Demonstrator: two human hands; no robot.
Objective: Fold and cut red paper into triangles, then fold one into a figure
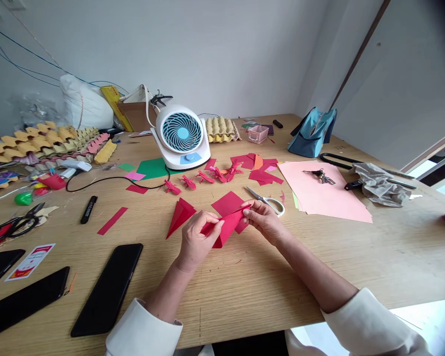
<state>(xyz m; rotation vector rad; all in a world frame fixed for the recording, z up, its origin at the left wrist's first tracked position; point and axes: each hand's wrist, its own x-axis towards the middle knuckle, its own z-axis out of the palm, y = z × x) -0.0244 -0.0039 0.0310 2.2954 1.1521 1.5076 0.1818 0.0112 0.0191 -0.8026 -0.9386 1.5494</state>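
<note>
A folded red paper (230,227) is held between my two hands above the wooden table. My left hand (199,237) pinches its left end between thumb and fingers. At the upper right end, my right hand (263,221) grips the same paper with thumb and fingertips. Behind it lies a flat red square (227,202). A folded red triangular piece (180,216) rests left of my left hand. White-handled scissors (270,202) lie just beyond my right hand. Several small folded red figures (188,182) stand in a row farther back.
A white fan (181,136) stands behind the figures. Pink sheets (324,193) with keys (321,175) lie right, near a blue bag (313,132). Phones, including a black one (108,289), lie left, with a marker (88,209) and black-handled scissors (15,225).
</note>
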